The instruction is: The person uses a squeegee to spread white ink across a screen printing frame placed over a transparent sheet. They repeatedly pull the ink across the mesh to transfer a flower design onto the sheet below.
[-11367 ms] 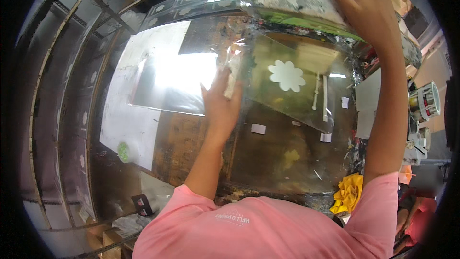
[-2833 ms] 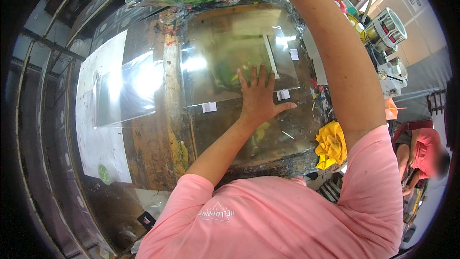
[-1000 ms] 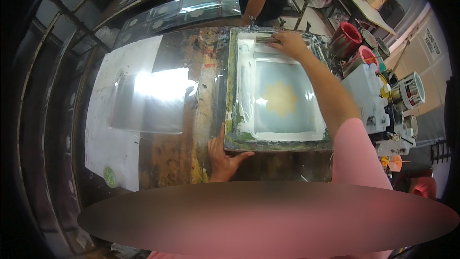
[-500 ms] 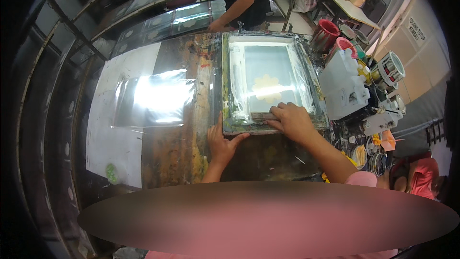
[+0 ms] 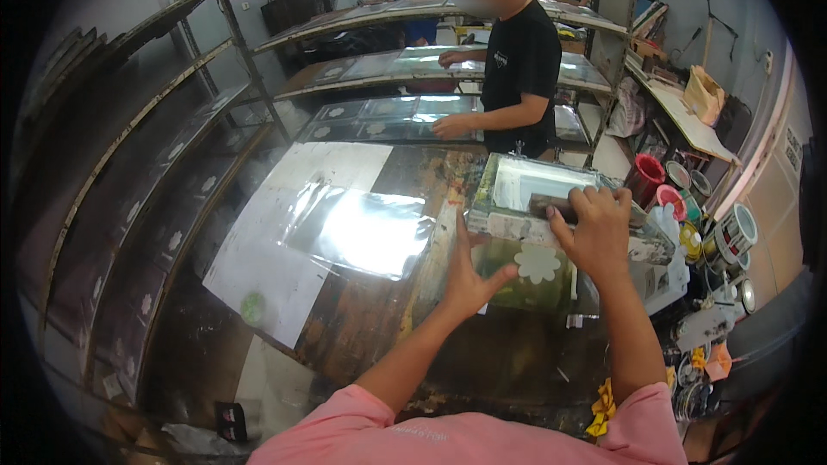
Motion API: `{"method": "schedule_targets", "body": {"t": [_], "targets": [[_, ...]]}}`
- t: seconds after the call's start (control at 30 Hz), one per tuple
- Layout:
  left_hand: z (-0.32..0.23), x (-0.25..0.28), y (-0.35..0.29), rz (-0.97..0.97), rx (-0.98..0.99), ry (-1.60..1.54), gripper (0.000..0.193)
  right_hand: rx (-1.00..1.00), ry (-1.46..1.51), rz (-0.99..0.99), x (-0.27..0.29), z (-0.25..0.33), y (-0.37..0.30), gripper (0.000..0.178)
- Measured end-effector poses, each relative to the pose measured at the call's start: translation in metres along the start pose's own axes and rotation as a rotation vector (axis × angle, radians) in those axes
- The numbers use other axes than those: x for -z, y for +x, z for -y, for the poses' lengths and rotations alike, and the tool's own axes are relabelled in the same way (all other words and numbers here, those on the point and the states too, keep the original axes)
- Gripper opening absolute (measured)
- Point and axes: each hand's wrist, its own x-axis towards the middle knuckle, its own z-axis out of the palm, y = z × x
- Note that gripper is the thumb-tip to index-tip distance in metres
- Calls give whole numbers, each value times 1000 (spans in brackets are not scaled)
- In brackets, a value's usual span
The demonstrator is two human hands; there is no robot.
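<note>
My right hand (image 5: 599, 224) is closed round a squeegee (image 5: 551, 206) with a dark wooden handle, at the near edge of a screen-printing frame (image 5: 517, 226). The frame is tilted, its near side raised off the table. Below that side a pale flower print (image 5: 538, 264) shows on a greenish surface. My left hand (image 5: 469, 280) is open beside the frame's left corner, forefinger stretched forward and thumb spread right. I cannot tell whether it touches the frame. To its left, a shiny clear plastic sheet (image 5: 370, 232) lies partly over white paper (image 5: 267, 241).
Across the table stands a person in a black shirt (image 5: 521, 60), hands at a rack (image 5: 370, 127) holding flower-printed sheets. More racks (image 5: 164, 189) line the left. Paint cans (image 5: 646, 174), a white jug (image 5: 668, 284) and yellow cloth (image 5: 603, 409) crowd the right. A green ball-like item (image 5: 252, 307) sits on the paper.
The frame has gone from lying flat to tilted with its near side up, uncovering the flower print. My right hand has risen with the squeegee. The view has shifted, showing more of the room.
</note>
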Motion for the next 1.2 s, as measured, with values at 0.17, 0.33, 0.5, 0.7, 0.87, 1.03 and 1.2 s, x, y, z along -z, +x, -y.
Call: {"method": "schedule_targets", "body": {"t": [0.17, 0.33, 0.5, 0.7, 0.87, 1.03, 1.2], "targets": [[16, -1, -48, 372, 174, 1055, 132, 18, 92, -126, -5, -37, 65, 39], [26, -26, -15, 309, 132, 839, 106, -70, 62, -23, -3, -65, 107, 52], [34, -17, 61, -23, 19, 615, 66, -110, 125, 11, -3, -73, 122, 51], [87, 95, 49, -182, 123, 794, 63, -65, 104, -45, -20, -65, 113, 53], [149, 189, 48, -215, 240, 1019, 76, -89, 5, 56, -24, -54, 103, 59], [170, 222, 36, -200, 527, 1224, 83, -75, -8, 10, -21, -27, 92, 64], [166, 200, -18, 48, 168, 1217, 74, -132, -32, 104, -26, -14, 83, 60]]}}
